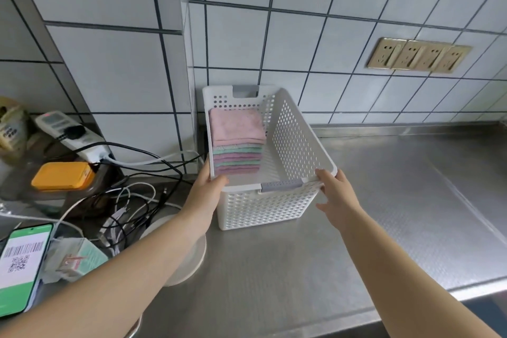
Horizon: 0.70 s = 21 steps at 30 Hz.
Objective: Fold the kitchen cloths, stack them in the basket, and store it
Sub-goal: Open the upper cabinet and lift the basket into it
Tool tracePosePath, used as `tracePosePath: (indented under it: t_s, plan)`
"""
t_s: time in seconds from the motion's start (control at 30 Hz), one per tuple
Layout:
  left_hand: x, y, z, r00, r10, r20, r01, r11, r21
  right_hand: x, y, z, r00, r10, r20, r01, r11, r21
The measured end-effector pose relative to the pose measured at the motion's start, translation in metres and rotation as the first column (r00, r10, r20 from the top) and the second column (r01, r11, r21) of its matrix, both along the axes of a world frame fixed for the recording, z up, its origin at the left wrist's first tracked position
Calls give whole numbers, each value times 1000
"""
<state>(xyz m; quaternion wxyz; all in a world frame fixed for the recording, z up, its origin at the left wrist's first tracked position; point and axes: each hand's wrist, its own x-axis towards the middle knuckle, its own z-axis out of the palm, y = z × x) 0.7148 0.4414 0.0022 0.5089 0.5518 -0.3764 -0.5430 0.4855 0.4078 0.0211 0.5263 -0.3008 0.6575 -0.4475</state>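
Cloths (236, 143) folded, stacked in white basket (295, 145) on steel worktop (384, 200) by tiled corner. Our left hand (210, 182) grips near-left rim; right hand (336, 189) seemingly loose at near-right corner. We judge storing left.

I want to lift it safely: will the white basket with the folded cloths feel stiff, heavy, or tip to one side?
The basket is perforated plastic, so it is probably light and fairly stiff, though the thin walls may flex a little. The stack of cloths sits against its far left side, so it may dip slightly that way. The left hand and right hand hold the near corners, which should steady it.
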Motion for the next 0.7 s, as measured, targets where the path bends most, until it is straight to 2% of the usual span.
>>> tracePosePath:
  t_s: [0.23, 0.47, 0.7]
  plan:
    - [16, 21, 7, 993, -105, -45, 106, 994, 21, 4, 37, 3, 991, -17, 133, 28, 997, -78]
    - [26, 52, 12, 965, -242, -102, 243, 970, -4, 12, 102, 24, 982, -105, 160, 126, 984, -123]
    - [42, 94, 23, 879, -456, -142, 453, 890, -58, 43, 197, 35, 917, -359, 175, 386, 909, -156]
